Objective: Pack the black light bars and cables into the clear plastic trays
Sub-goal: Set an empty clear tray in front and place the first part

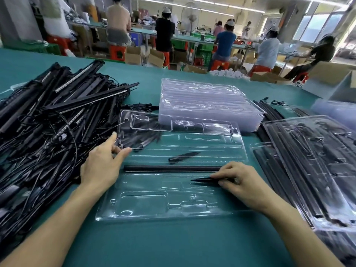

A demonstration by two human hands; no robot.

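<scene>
**Position.** An open tray (pixel 163 215) lies flat on the table (pixel 173 245), centre and near. One seated bar (pixel 173 168) runs left to right in a channel across its middle. A short black piece (pixel 183 156), blurred, lies just beyond that bar; what it is cannot be told.

**Grip.**
- The tray's left edge is pinched between the thumb and fingers of the left hand (pixel 104 162), with a narrow closure on the thin plastic.
- A slim held bar (pixel 203 180) is gripped at its right end by the curled fingers of the right hand (pixel 242 182). It sits low over the near half of the tray, just beside the seated bar. Whether it is already in its channel cannot be told because of blur.

**Supply.**
- A tangled pile (pixel 48 122) of bars and cables lies to the left.
- A stack (pixel 208 101) of unfilled trays stands far centre.
- Packed trays (pixel 308 166) lie to the right.

**Handling, as judged.**
- The bars are expected to be light, stiff and long, so they are best taken near one end and laid in lengthwise.
- The cables are expected to be limp and prone to snagging in the pile, so a bar should be lifted clear before it is drawn out.
- The tray is thin, flexible and slippery on the cloth. It should be held at its rim, as is done here, not across the moulded pockets, which would be liable to buckle.
</scene>
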